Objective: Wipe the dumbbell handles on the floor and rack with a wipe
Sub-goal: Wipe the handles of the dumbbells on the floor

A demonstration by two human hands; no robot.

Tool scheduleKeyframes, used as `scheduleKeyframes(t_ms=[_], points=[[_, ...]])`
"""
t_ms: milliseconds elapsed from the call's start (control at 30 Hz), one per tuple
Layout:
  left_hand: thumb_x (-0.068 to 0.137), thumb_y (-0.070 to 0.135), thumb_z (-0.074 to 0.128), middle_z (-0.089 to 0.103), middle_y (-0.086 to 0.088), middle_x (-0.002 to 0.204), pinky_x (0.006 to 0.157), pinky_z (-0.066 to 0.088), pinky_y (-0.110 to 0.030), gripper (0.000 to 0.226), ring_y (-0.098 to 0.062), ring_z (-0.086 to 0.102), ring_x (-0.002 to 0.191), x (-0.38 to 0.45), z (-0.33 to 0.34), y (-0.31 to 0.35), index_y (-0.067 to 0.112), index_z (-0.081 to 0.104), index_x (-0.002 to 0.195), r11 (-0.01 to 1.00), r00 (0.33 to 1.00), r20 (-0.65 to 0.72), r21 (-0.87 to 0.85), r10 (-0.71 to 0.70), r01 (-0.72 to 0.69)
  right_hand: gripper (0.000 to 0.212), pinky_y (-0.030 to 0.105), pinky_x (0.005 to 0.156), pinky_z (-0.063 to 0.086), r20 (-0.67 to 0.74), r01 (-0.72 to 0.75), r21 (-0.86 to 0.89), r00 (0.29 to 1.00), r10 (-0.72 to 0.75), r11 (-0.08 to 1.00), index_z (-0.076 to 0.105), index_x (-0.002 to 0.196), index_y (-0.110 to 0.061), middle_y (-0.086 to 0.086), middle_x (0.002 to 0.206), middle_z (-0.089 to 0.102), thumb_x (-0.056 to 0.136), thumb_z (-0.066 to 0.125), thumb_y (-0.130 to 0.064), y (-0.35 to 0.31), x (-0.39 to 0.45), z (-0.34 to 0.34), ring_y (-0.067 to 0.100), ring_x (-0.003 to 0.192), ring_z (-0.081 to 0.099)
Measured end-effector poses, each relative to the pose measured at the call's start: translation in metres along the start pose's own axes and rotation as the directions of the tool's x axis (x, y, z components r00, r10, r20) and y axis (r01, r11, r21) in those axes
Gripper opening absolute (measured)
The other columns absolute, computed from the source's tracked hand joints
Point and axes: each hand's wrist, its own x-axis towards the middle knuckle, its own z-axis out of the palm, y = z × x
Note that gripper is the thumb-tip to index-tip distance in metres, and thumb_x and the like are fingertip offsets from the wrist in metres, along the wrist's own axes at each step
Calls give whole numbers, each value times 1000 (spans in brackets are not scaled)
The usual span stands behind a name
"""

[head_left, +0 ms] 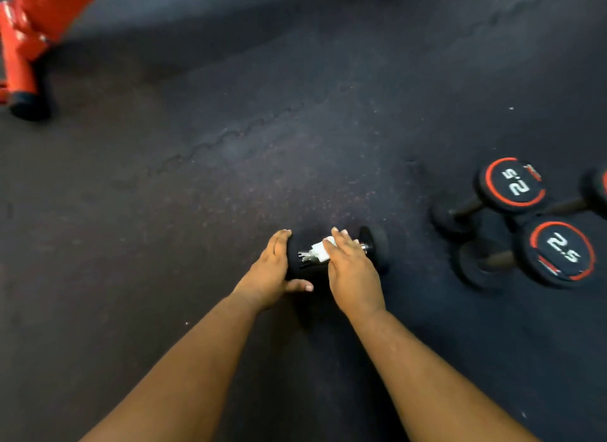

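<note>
Dumbbell: the small dumbbell [338, 254] lies on the dark floor [230, 165] at about 6 o'clock of the view, slightly right of centre; its chrome handle [307, 257] runs from 9 to 3 o'clock between two black end weights.
Left hand: the left hand [271, 270] cups the 9 o'clock end weight, fingers over the top and thumb underneath; it grasps that end and steadies the dumbbell.
Right hand: the right hand [351, 270] lies over the handle with the fingers fairly straight, pressing down rather than clenched; whether the thumb curls under the bar I cannot tell, since the hand hides it.
Wipe: the white wipe [323, 251] sits on the handle under the right fingers, a folded corner showing at the 9 o'clock side of that hand.
Step in hand: wiping this handle, by my reading; only the stretch under the wipe looks covered.
Doing it well: keep the left hand firm so the dumbbell cannot roll; wrap the wipe round the bar; run it from one end weight to the other; turn the bar to reach the underside.
Still to do: two dumbbells marked 2.5 [525, 224] lie at 3 o'clock, well apart from the hands; their handles look untouched.
Elsewhere: a red frame leg [23, 60] stands at 10 o'clock.
</note>
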Motion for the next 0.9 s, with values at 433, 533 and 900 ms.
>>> scheduleKeyframes(t_ms=[433, 533, 900], points=[[86, 43, 73, -19, -10, 168, 128, 3, -45, 122, -23, -17, 155, 1, 10, 2, 7, -18, 158, 849, 999, 45, 528, 4, -27, 55, 55, 124, 9, 287, 280, -303, 938, -193, 911, 36, 155, -14, 5, 153, 46, 102, 34, -29, 3, 4, 28, 25, 147, 35], [90, 38, 65, -20, -12, 168, 127, 2, -49, 112, -25, -18, 155, 1, 7, 6, 5, -19, 157, 808, 997, 69, 588, -30, -17, 55, 53, 125, 10, 319, 273, -249, 929, -187, 929, 37, 154, -15, 4, 151, 47, 101, 45, -27, 1, 11, 25, 25, 146, 36], [94, 41, 63, 3, -12, 170, 127, 7, -51, 101, -25, 0, 157, 4, -7, 20, 7, -4, 161, 745, 990, 125, 667, -68, -33, 83, 53, 125, 8, 508, 372, -280, 840, -192, 885, 17, 159, -13, 5, 158, 32, 91, 60, -31, -11, 23, 17, 24, 149, 26]])
